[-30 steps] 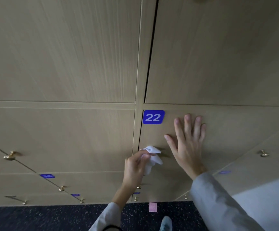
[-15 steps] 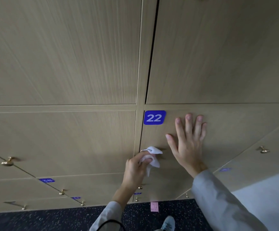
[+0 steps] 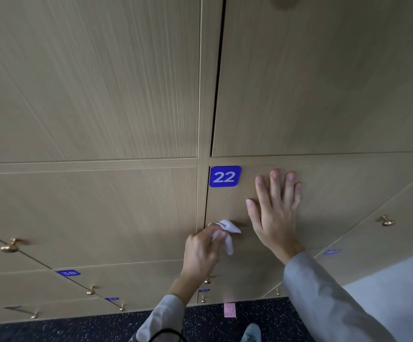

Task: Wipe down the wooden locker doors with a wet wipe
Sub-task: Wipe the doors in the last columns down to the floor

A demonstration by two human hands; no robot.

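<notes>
A wall of pale wooden locker doors fills the head view. Door 22 point(image 3: 336, 193) carries a blue number plate point(image 3: 224, 176) at its upper left corner. My right hand point(image 3: 274, 213) lies flat on this door with its fingers straight and spread. My left hand point(image 3: 201, 253) pinches a crumpled white wet wipe point(image 3: 226, 230) and holds it against the door's left edge, where the door's knob is hidden by the wipe.
Brass knobs point(image 3: 10, 246) point(image 3: 386, 221) stick out of neighbouring doors. Lower doors bear small blue plates such as 38 point(image 3: 68, 273). A dark speckled floor point(image 3: 77, 327) runs along the bottom, with a pink slip point(image 3: 229, 310) and my shoe point(image 3: 251, 333) on it.
The wipe in my left hand has shifted slightly against door 22's left edge. My right hand has stayed flat on the door.
</notes>
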